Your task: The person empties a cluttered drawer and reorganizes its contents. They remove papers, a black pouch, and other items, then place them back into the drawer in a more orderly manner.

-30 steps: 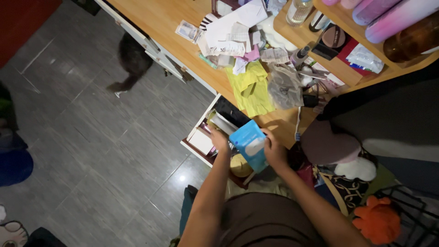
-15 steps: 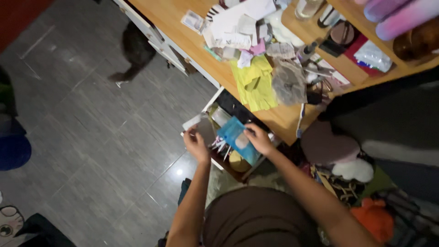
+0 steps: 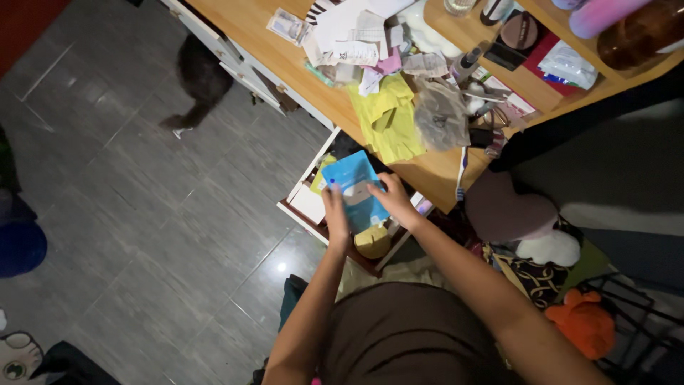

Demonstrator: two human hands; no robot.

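Above the open drawer (image 3: pixel 313 207), both hands grip a blue packet (image 3: pixel 354 187): left hand (image 3: pixel 335 214) fingers close on its lower edge, right hand (image 3: pixel 394 202) fingers on its right side. It seems lifted out, not yet put down; yellow cloth (image 3: pixel 388 121) lies beyond the fingertips.

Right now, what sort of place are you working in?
Probably a bedroom or home study: a cluttered wooden desk with an open drawer, soft toys nearby, tiled floor.
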